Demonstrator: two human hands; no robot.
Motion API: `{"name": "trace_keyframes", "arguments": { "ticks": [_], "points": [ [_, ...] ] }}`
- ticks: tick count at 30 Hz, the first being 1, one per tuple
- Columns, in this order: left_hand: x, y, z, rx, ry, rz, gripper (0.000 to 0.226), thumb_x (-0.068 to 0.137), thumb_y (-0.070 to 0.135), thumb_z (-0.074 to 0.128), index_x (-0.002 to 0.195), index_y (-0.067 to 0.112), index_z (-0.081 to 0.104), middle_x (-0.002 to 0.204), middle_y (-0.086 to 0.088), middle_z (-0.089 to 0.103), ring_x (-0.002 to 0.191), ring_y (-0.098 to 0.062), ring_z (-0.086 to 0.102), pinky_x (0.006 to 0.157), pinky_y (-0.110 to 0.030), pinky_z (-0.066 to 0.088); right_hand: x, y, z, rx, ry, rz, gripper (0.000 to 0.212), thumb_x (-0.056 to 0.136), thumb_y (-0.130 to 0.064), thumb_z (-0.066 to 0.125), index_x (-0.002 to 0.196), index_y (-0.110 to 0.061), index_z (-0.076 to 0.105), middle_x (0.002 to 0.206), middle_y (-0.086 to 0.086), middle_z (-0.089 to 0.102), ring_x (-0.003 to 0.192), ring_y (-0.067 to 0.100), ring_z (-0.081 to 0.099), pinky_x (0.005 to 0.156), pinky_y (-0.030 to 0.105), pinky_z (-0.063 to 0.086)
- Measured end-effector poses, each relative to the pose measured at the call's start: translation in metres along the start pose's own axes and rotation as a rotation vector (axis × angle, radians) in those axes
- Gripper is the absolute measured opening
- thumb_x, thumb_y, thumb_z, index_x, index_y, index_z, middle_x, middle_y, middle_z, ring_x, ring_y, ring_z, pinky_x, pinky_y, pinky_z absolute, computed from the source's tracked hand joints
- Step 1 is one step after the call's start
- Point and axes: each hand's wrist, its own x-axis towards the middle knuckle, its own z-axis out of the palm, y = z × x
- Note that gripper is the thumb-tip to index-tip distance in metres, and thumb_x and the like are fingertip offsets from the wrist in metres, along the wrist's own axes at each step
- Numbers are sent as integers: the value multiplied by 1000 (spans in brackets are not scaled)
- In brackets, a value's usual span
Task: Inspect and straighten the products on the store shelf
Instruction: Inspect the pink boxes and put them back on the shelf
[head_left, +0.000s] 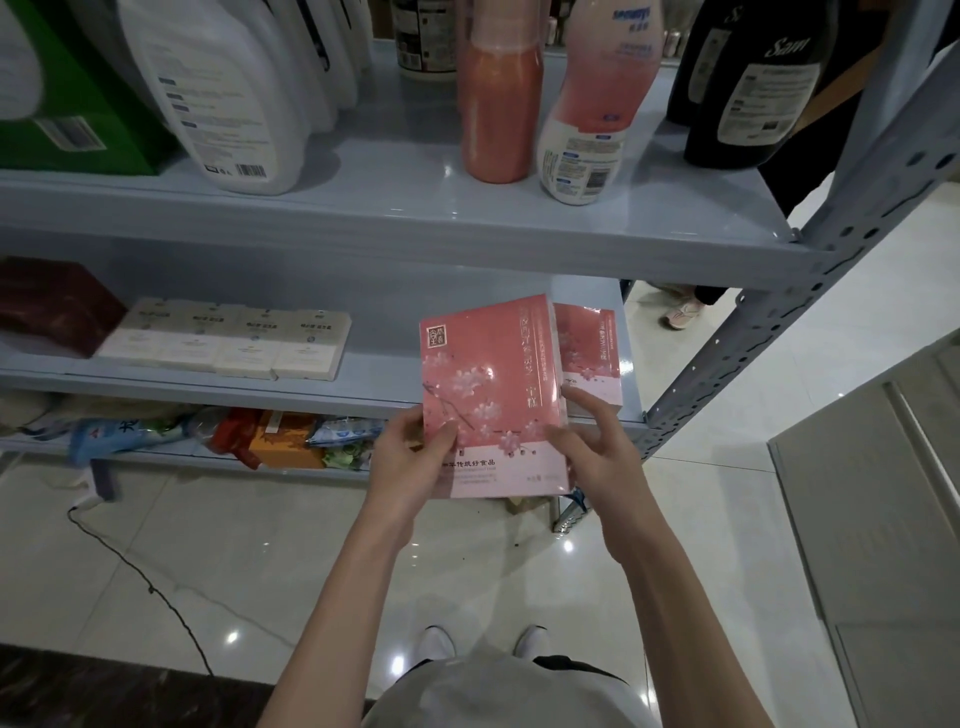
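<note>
A pink box with cherry-blossom print (488, 384) is held up in front of the middle shelf (363, 384), tilted slightly. My left hand (410, 462) grips its lower left edge, thumb on the front face. My right hand (592, 447) holds the lower right edge, fingers partly spread along the side. A second matching pink box (592, 353) stands on the shelf right behind it, mostly hidden.
White soap boxes (228, 340) and a dark red box (52, 306) lie on the same shelf to the left. Bottles (498, 104) and jugs stand on the upper shelf (415, 218). Packets fill the bottom shelf (291, 439). A cable (150, 582) crosses the tiled floor. Someone's shoe (683, 314) shows beyond the rack.
</note>
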Motion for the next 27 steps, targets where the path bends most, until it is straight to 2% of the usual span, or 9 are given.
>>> {"name": "trace_keyframes", "arguments": {
  "ticks": [4, 7, 10, 12, 14, 17, 19, 22, 27],
  "points": [
    [-2, -6, 1, 11, 45, 44, 30, 91, 10, 74, 115, 11, 56, 101, 7, 65, 74, 14, 61, 59, -7, 45, 2, 8, 6, -70, 86, -52, 37, 98, -28, 70, 133, -39, 64, 123, -8, 69, 113, 11, 65, 93, 38, 56],
    [-4, -10, 2, -4, 60, 65, 27, 91, 6, 72, 113, 9, 56, 100, 4, 65, 66, 19, 59, 56, -2, 44, 3, 13, 7, -67, 128, -82, 34, 100, -28, 67, 132, -39, 65, 118, -8, 68, 109, 12, 63, 84, 27, 53],
    [-6, -8, 4, -35, 74, 84, 27, 90, 6, 74, 110, 16, 58, 103, -2, 69, 74, 11, 64, 62, -8, 50, 2, 19, 9, -52, 150, -88, 27, 103, -26, 64, 123, -44, 67, 110, -19, 72, 104, 9, 67, 88, 35, 57],
    [-7, -7, 6, -38, 72, 102, 30, 88, 5, 76, 105, 21, 58, 104, -1, 70, 79, 7, 64, 67, -11, 54, 3, 25, 11, -40, 191, -63, 27, 104, -27, 62, 124, -45, 66, 117, -16, 71, 110, 14, 67, 96, 50, 56],
    [-7, -5, 8, -24, 62, 138, 32, 85, 3, 79, 103, 20, 59, 103, 5, 69, 82, 12, 62, 69, -8, 51, 5, 33, 12, -12, 232, -32, 29, 105, -26, 60, 128, -44, 64, 127, -9, 68, 119, 21, 64, 100, 56, 54],
    [-10, -4, 10, -5, 40, 175, 35, 81, 6, 84, 100, 23, 59, 105, 8, 70, 93, 7, 64, 75, -12, 53, 7, 43, 11, 59, 283, -14, 32, 106, -22, 58, 133, -39, 61, 129, -8, 67, 123, 21, 63, 102, 51, 55],
    [-11, -5, 13, 20, 33, 188, 37, 79, 11, 86, 99, 26, 58, 110, 7, 69, 103, -3, 65, 84, -24, 56, 8, 47, 9, 111, 296, -7, 33, 106, -17, 57, 134, -35, 60, 128, -5, 67, 123, 22, 64, 100, 48, 56],
    [-13, -6, 17, 38, 37, 202, 40, 79, 10, 86, 99, 28, 57, 113, 5, 66, 107, -4, 62, 92, -35, 57, 9, 50, 7, 153, 301, 11, 35, 106, -11, 53, 133, -33, 59, 128, -4, 68, 122, 22, 65, 101, 47, 56],
    [-14, -7, 18, 54, 28, 205, 38, 81, 8, 84, 99, 26, 56, 113, 4, 65, 106, -1, 61, 87, -27, 55, 10, 46, 6, 186, 302, 27, 34, 106, -9, 53, 130, -31, 60, 124, -6, 68, 119, 21, 66, 95, 42, 58]
  ]
}}
